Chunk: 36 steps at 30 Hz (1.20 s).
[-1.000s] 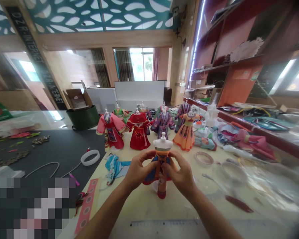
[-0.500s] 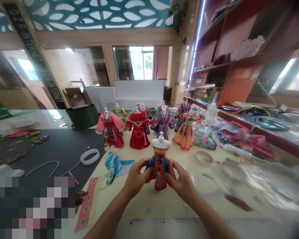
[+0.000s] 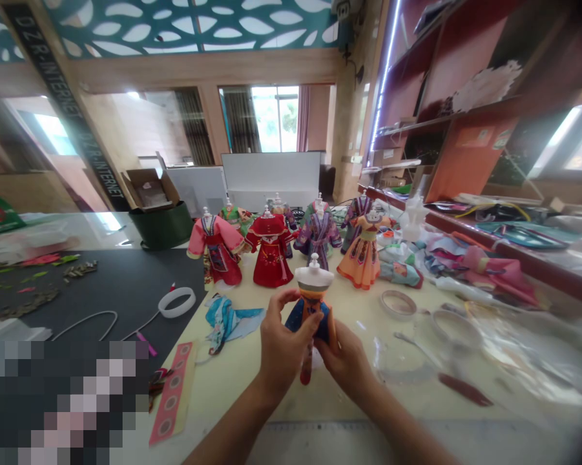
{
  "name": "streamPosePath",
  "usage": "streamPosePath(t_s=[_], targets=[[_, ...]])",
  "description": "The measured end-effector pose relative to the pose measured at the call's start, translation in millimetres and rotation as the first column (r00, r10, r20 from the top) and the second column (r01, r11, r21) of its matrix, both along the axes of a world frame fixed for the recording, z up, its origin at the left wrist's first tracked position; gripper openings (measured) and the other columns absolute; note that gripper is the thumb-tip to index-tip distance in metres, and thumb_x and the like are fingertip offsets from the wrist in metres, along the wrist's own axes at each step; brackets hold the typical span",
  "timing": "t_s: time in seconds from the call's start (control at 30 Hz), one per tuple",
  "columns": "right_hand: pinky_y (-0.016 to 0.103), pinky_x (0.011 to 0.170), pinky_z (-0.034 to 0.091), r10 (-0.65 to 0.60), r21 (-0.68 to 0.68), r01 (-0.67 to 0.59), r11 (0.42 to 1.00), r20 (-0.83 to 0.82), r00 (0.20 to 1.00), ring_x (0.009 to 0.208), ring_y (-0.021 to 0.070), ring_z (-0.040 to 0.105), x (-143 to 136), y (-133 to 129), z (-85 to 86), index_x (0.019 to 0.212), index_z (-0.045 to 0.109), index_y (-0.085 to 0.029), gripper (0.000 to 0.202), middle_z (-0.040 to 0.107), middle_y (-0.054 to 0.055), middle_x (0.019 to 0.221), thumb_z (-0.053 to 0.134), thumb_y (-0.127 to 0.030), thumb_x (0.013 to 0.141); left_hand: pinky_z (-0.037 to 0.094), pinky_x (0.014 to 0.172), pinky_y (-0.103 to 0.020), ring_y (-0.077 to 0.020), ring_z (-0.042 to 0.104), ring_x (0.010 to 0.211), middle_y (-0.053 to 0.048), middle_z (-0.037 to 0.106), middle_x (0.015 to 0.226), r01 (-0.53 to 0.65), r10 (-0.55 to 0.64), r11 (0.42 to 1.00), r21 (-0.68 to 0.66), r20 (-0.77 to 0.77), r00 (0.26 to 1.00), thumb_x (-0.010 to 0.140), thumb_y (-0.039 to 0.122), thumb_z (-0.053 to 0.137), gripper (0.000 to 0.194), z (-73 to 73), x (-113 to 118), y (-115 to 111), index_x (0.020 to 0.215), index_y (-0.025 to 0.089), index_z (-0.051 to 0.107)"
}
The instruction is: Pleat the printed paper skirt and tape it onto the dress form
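In the middle of the head view stands a miniature white dress form (image 3: 314, 276) wearing a small orange and blue dress (image 3: 324, 325). My left hand (image 3: 281, 339) is closed on it from the left, thumb pressed across the front below the waist and fingers round the side. My right hand (image 3: 346, 358) pinches the dress lower down on the right, its fingers partly hidden behind the cloth. Just behind are more dressed forms: a pink robe (image 3: 218, 252), a red gown (image 3: 272, 252), a purple robe (image 3: 318, 239) and an orange dress (image 3: 363, 248).
Left of my hands lie a turquoise cloth piece (image 3: 230, 320) and a pink patterned strip (image 3: 172, 391). Tape rolls (image 3: 398, 303), a brown-handled tool (image 3: 465, 389) and clear plastic (image 3: 518, 349) lie right. A ruler (image 3: 368, 426) lies along the front. A green bin (image 3: 159, 226) stands behind left.
My left hand has shifted inward, its thumb now across the dress front. The right hand has moved slightly lower, and the skirt is gathered narrower between the hands.
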State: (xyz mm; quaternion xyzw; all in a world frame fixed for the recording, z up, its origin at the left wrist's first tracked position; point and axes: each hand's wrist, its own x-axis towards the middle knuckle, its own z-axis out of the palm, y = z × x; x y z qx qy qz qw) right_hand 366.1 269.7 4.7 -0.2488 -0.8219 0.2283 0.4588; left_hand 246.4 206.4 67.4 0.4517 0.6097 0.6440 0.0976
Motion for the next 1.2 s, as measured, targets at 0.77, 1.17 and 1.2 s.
streamPosePath(t_s=[0.77,1.17,1.2], targets=[[0.029,0.061,0.038,-0.034,0.139,0.020,0.990,0.102,0.994,0.067,0.0207,0.053,-4,-7,-6.5,0.078,0.048,-0.020,0.008,0.057,0.004,0.072,0.049,-0.025,0.085,0.048,0.072,-0.022,-0.0140,0.063,0.080,-0.001,0.068,0.085,0.455,-0.450,0.889,-0.054,0.083,0.889,0.073,0.021,0.067,0.023,26.7,-46,34,0.094,0.017,0.062],[0.032,0.071,0.046,-0.172,-0.098,0.181,0.979,0.092,0.981,0.080,0.0238,0.062,-1,9,-12.4,0.108,0.050,-0.018,0.029,0.064,0.007,0.092,0.052,-0.031,0.083,0.048,0.075,-0.026,-0.0157,0.063,0.082,-0.004,0.067,0.089,0.377,-0.377,0.926,0.013,0.085,0.922,0.071,0.024,0.069,0.027,21.5,-43,53,0.095,0.015,0.060],[0.033,0.072,0.046,-0.177,-0.137,0.187,0.973,0.087,0.980,0.082,0.0245,0.062,0,11,-12.4,0.110,0.050,-0.018,0.031,0.065,0.008,0.094,0.051,-0.032,0.083,0.049,0.076,-0.026,-0.0160,0.063,0.083,-0.004,0.067,0.090,0.390,-0.390,0.921,0.013,0.084,0.917,0.071,0.024,0.070,0.028,21.4,-43,53,0.096,0.015,0.059]])
